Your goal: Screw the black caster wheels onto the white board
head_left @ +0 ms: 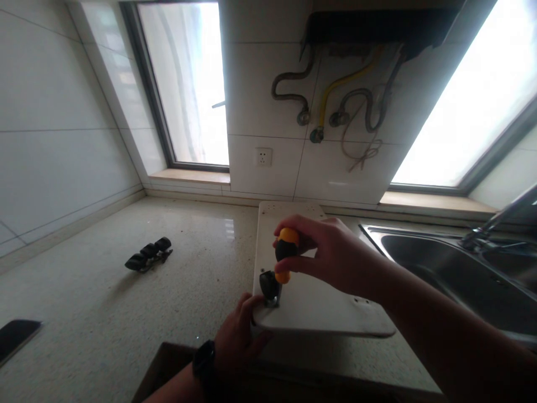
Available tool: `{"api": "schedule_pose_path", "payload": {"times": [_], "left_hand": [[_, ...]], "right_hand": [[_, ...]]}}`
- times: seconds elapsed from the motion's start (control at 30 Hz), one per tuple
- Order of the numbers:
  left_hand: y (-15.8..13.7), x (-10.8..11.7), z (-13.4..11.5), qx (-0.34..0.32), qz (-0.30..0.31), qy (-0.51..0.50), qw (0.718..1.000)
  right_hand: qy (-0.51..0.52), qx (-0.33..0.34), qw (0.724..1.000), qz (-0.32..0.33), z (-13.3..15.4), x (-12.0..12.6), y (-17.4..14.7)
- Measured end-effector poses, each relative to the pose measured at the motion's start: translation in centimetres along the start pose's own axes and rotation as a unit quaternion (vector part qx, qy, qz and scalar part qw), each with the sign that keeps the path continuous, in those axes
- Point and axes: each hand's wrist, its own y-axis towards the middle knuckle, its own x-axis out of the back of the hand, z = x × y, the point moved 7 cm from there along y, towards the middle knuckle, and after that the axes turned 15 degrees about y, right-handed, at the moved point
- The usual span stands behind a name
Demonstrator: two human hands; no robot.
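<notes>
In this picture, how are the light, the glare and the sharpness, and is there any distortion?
All in the head view: the windows glare almost white; the yellow hose looks hazy and soft; the left hand lies in dim shadow, while the yellow-and-black handle is distinguishable; the window frames lean strongly, suggesting wide-angle distortion.

white panel [319, 305]: flat | black caster [268, 284]: near-left corner | yellow-black screwdriver [287, 250]: roughly upright
</notes>
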Motion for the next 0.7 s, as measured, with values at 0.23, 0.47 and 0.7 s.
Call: {"api": "schedule_pose_path", "payload": {"times": [0.23,0.47,0.7], "left_hand": [[0.2,0.1,-0.4,-0.006,-0.004,-0.009,1.000],[0.1,-0.1,-0.2,0.005,0.010,-0.001,1.000],[0.0,-0.2,0.0,0.002,0.011,-0.006,1.000]], "right_hand": [[-0.108,0.020,0.986,-0.127,0.1,0.7,-0.1],[0.135,0.045,0.978,0.155,-0.1,-0.7,-0.7],[0.120,-0.007,0.988,0.096,-0.1,-0.1,0.0]]}}
